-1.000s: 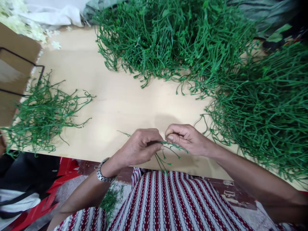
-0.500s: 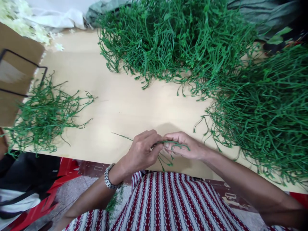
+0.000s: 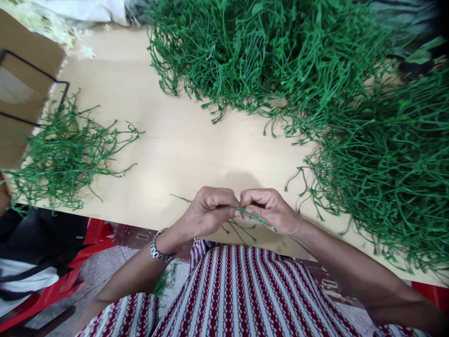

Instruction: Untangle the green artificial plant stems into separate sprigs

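Note:
Both hands meet over the near edge of the table, thumbs and fingertips pinched together. My left hand (image 3: 213, 210) is closed round thin green plastic stems (image 3: 242, 232), whose forked ends fan out below the fingers. A single thin tail of stem pokes out on the left of that hand. My right hand (image 3: 271, 210) is closed as well, pinching a green stem (image 3: 261, 221) that runs across its thumb toward the lower right. Where the stems join between the fingertips is hidden.
A big heap of green stems (image 3: 238, 61) lies along the back, and another heap (image 3: 389, 173) on the right. At left is a smaller pile (image 3: 66, 159) by a cardboard piece (image 3: 31, 51) with a black wire frame. White flowers (image 3: 45, 28) lie behind it on the table (image 3: 182, 154).
My fingers have curled in tighter, and my right hand has gone from stretched fingers to a closed pinch beside the left. The view has tilted slightly downward.

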`<act>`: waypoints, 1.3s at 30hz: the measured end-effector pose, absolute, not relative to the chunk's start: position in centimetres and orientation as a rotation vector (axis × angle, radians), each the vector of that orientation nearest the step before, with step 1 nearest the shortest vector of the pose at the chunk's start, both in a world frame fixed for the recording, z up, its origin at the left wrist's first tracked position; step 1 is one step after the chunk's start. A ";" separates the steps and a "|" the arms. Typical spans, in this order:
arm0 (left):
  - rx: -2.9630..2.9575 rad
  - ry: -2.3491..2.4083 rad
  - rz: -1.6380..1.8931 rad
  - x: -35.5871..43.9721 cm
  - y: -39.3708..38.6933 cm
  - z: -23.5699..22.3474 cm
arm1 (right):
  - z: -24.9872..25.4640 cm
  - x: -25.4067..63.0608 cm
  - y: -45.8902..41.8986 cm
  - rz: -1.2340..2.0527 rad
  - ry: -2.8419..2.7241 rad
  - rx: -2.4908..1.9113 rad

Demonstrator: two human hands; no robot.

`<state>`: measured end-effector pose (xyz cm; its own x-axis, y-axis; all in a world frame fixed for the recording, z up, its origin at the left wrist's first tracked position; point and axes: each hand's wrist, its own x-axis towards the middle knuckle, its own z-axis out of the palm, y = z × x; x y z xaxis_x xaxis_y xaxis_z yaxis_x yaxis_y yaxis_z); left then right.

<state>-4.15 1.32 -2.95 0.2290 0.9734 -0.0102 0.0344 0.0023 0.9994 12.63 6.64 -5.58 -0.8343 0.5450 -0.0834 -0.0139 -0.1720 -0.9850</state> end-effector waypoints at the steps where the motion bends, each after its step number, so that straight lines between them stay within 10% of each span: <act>1: 1.260 1.046 1.063 -4.0 1.3 -3.0 | -5.8 12.5 6.4 2.114 -1.607 -0.579; 10: 0.910 0.997 1.171 -4.0 1.3 -3.9 | -6.0 12.3 6.4 2.132 -1.212 -0.573; 18: 0.920 1.262 0.945 -5.0 1.7 -3.0 | -2.3 16.2 8.8 0.901 -1.995 -0.788; 31: 1.133 1.383 1.085 -3.8 1.1 -3.1 | -6.1 11.9 5.8 1.650 -2.068 -0.850; 39: 1.087 1.384 1.102 -3.0 0.7 -3.3 | -6.6 12.2 5.0 1.514 -1.974 -0.933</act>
